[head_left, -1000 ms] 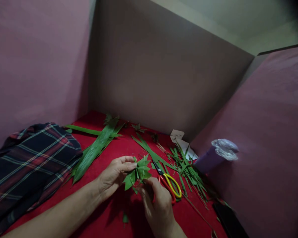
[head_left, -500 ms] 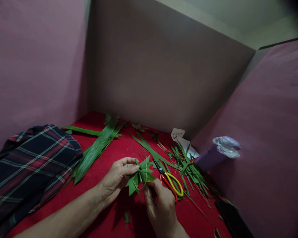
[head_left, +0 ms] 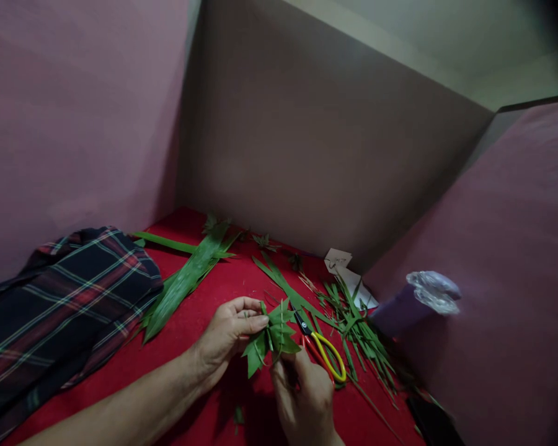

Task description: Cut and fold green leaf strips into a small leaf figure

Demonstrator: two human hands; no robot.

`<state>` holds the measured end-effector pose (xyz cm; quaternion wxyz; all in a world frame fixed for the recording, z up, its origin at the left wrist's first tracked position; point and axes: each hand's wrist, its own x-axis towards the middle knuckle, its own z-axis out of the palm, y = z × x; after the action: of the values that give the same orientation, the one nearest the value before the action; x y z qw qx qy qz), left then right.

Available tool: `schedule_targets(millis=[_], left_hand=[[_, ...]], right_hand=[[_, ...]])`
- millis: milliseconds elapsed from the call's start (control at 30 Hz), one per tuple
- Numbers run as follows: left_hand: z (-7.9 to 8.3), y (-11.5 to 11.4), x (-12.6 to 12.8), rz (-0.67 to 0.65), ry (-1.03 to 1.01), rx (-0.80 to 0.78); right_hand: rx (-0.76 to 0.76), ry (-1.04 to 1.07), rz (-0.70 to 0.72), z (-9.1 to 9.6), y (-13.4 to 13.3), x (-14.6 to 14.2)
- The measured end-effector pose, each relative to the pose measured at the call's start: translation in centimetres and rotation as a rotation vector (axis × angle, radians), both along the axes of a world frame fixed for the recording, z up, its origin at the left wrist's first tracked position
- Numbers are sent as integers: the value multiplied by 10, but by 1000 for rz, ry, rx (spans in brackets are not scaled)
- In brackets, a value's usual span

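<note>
Between both hands is a small folded leaf piece [head_left: 279,334], green with pointed tips like a star or flower. My left hand [head_left: 230,325] pinches its left side between thumb and fingers. Its lower right side is held by my right hand [head_left: 307,390], whose fingertips are partly hidden by the leaf. Just right of the hands, a pair of scissors [head_left: 323,353] with one yellow and one red handle lies on the red cloth [head_left: 204,316], its black blades pointing away from me.
Long green leaves [head_left: 186,285] lie at the left beside plaid fabric [head_left: 79,297]. Cut leaf strips [head_left: 363,341] are heaped at the right, near white paper [head_left: 356,288] and a purple roll in clear plastic [head_left: 400,306]. A dark flat object [head_left: 432,421] lies lower right. Walls rise behind and on both sides.
The view has shifted slightly, so everything sits a little to the right. Both hands keep their hold on the folded leaf piece, with little visible change in grip.
</note>
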<state>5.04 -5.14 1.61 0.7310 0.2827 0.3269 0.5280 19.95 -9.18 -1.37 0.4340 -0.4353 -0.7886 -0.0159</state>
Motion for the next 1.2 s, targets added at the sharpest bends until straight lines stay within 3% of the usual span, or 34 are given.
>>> schedule_targets(millis=[267,500,900,1200], left_hand=[[-1,1,0,-21,39,7],[1,0,-3,5,11,11],[-3,-2,0,6,29,22],[3,-3,1,16,18,14]], right_hand=[[24,-25,-39,-3,-1,1],[-130,62,41,-2,-2,1],[9,8,-11,0,-1,0],[64,-8,-29,-2,-1,1]])
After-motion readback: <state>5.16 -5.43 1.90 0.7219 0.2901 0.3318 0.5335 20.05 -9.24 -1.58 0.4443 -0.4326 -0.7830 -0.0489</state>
